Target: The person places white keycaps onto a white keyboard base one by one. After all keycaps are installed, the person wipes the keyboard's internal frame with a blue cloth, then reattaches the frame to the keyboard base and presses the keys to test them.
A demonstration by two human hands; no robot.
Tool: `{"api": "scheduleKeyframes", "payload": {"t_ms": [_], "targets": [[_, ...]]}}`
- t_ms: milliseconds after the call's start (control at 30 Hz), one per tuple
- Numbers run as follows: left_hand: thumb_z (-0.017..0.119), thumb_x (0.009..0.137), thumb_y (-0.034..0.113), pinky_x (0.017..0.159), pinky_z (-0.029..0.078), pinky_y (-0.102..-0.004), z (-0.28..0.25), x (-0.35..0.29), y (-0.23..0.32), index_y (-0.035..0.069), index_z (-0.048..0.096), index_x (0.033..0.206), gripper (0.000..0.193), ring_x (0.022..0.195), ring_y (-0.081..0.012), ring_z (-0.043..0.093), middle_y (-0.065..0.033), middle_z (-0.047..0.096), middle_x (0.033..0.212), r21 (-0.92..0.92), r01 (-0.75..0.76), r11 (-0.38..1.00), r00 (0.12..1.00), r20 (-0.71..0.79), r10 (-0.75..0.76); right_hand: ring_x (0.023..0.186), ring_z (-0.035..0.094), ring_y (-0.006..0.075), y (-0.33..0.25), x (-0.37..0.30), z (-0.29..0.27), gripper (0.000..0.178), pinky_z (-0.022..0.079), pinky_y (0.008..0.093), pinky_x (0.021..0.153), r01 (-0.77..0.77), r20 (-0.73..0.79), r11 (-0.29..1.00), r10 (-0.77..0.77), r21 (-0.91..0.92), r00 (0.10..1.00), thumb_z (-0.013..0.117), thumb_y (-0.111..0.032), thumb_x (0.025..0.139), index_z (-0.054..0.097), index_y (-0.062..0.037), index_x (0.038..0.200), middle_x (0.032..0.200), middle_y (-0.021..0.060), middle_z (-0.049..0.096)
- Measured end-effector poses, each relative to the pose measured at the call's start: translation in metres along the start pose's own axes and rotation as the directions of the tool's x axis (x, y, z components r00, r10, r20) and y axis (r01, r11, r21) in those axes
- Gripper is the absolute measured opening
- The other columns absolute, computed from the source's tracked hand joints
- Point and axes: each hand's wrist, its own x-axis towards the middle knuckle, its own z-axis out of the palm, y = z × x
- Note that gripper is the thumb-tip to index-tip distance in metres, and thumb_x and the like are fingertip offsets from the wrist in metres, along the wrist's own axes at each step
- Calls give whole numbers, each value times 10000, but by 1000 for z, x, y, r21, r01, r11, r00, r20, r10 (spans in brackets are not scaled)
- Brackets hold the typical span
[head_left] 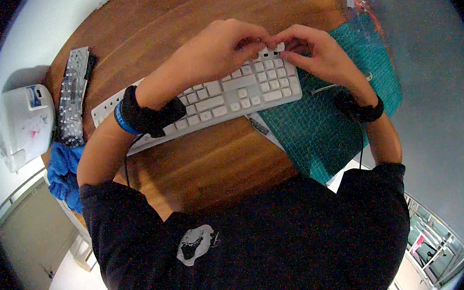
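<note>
White keyboard (223, 99) lies on the round wooden table (178, 18); long axis runs from the person's left, nearer edge, up toward the right, far end, so it sits slightly tilted; its right end overlaps the teal cutting mat (323, 132). Both hands meet at the keyboard's far right corner; left hand (219, 50) has fingers curled narrow, pinching at a small white keycap (279, 47) there; right hand (311, 49) likewise pinched close on the same spot, though which hand actually grips the cap is hard to tell. Black wrist straps on both forearms. Left of the keyboard: a second, darker keyboard (73, 95) lying along the table edge; beyond it a white appliance (23, 126); blue cloth (62, 172) below that.
</note>
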Motion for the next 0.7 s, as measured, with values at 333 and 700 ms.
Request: {"api": "scheduleKeyframes", "payload": {"t_ms": [333, 700], "targets": [[719, 953, 144, 808, 594, -366, 4, -8, 12, 81, 733, 1196, 251, 861, -210, 725, -107, 756, 936, -5, -39, 999, 996, -77, 38, 973, 692, 127, -8, -1, 11, 272, 580, 307, 861, -9, -8, 1000, 9, 18, 1000, 716, -127, 972, 678, -41, 1227, 1041, 50, 730], [704, 932, 136, 823, 588, -423, 8, -20, 14, 64, 689, 1190, 268, 913, -335, 731, -165, 732, 975, 135, -78, 988, 983, -155, 99, 899, 715, 225, -12, 1, 7, 288, 584, 345, 812, 106, -50, 955, -124, -275, 991, 741, -162, 937, 696, -60, 1202, 987, 96, 700]]}}
